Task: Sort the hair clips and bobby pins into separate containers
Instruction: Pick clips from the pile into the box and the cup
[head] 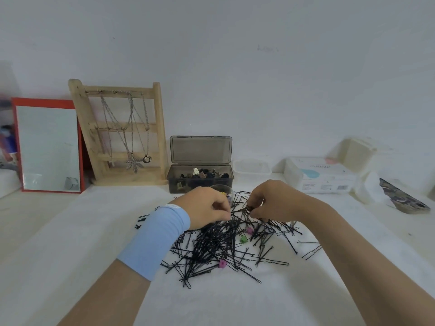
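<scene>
White tabletop (70, 231): open smoky box (173, 178) holds small hair clips (202, 174).

A red-framed mirror (48, 147) stands against the wall (259, 78) beside a wooden stand (122, 135) hung with necklaces (134, 161); a white packet (322, 175) lies far right on the bench (58, 231).

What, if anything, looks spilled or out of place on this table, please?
The bobby pins lie spilled in a tangled heap on the table, with a pink clip and a green clip mixed in. A few dark pieces lie stray left of the heap.
</scene>
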`<state>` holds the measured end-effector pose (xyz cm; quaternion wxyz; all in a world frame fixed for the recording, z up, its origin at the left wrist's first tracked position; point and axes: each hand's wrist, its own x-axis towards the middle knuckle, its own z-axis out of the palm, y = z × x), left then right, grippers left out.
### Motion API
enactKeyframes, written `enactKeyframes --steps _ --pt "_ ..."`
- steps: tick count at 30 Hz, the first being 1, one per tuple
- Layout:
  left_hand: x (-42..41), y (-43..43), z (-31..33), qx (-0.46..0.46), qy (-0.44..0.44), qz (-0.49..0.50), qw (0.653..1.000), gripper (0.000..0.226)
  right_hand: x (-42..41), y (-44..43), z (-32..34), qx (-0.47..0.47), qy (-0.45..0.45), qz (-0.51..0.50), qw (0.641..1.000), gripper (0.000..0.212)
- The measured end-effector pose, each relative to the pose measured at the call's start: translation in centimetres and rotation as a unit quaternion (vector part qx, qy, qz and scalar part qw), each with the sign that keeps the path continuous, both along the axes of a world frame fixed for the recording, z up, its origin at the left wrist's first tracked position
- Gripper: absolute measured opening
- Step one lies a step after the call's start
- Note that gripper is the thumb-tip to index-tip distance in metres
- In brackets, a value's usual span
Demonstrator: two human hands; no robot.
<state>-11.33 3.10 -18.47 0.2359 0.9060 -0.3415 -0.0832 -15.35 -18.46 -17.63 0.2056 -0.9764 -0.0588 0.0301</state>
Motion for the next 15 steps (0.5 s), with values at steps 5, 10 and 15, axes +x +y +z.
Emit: enactKeyframes --steps 5,10,15 --pt "-1.9 -2.3 -0.2 0.043 0.008 -0.05 0.998 0.018 -0.9 -0.5 -0.2 0.005 0.006 0.004 1.0 0.021" --pt "-2.9 -4.3 -0.8 0.132 -0.011 -0.087 0.987 0.023 -1.8 0.5 -0.4 -0.017 0.05 0.048 0.997 0.008" --pt "-2.3 -3.2 -0.4 0.085 -0.005 -0.072 0.994 0.015 -1.6 0.9 -0.7 -0.051 0.023 0.048 0.997 0.028"
